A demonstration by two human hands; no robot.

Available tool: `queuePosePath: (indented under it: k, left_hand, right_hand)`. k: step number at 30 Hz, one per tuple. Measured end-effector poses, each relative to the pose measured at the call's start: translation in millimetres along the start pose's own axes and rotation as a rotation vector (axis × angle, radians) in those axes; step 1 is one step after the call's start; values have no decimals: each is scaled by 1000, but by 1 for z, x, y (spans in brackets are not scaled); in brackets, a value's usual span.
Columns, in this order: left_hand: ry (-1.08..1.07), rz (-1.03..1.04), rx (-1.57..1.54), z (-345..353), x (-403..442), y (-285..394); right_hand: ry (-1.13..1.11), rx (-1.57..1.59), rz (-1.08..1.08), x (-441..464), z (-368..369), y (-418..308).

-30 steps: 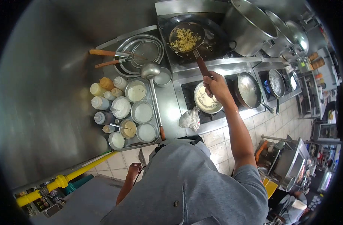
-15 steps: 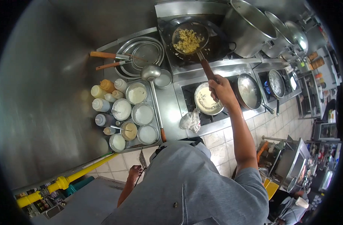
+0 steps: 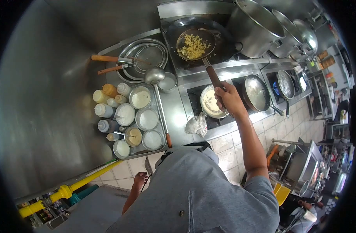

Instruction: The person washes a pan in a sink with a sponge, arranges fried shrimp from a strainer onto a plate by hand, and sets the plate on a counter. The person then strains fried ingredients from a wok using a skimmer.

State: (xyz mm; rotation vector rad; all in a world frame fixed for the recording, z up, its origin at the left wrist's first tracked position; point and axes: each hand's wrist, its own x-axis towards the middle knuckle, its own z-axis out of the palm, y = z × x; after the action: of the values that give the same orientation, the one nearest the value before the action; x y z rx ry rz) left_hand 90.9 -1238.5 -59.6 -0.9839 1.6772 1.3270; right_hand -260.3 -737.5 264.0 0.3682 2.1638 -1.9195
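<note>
My right hand (image 3: pixel 227 97) is wrapped round the brown handle (image 3: pixel 214 75) of a round strainer (image 3: pixel 212 49). The strainer sits over the dark wok (image 3: pixel 222 33) at the back burner, with chopped yellow food (image 3: pixel 194 46) in it. I cannot tell whether its rim touches the wok. Below my right forearm and hand is a pan (image 3: pixel 210 103) of creamy pale mixture, partly covered by the hand. My left hand (image 3: pixel 140 179) hangs low by my side, fingers loosely bent and apart. A thin dark cord runs beside it, with no clear grip on it.
Left of the stove stand several containers of white liquid (image 3: pixel 148 118), squeeze bottles (image 3: pixel 102 96), a long ladle (image 3: pixel 154 75) and nested bowls with strainers (image 3: pixel 125 48). A crumpled cloth (image 3: pixel 196 125) lies at the stove's front edge. Large pots (image 3: pixel 257 31) and pans (image 3: pixel 257 93) stand right.
My right hand and the strainer have shifted slightly toward me. The yellow food has spread toward the strainer's left side. My left hand stays in place.
</note>
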Motion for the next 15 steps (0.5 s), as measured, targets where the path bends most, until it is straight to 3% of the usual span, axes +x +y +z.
queuePosePath:
  k: [3,5,7,9,10,12,15]
  left_hand:
    - [46,0,-62,6,-9,8]
    - [48,27,63,7,-13,11]
    - [-30,108,128,-7,28,-34]
    - [-268,-19,-344,-16,34,-48]
    - [-268,-21,-341,-14,29,-44]
    - [-30,136,219,-5,12,-27]
    - [81,10,101,12,-39,35]
  right_hand:
    - [12,-19,-9,-4,4,-3]
    - [24,-78,-27,-7,5,-5]
    - [19,-84,-34,-8,6,-6]
    - [11,-86,-33,-11,5,-1]
    - [21,-123,-54,-11,4,1]
    - [29,-158,-77,-8,2,5]
    - [48,-194,-58,-7,-5,13]
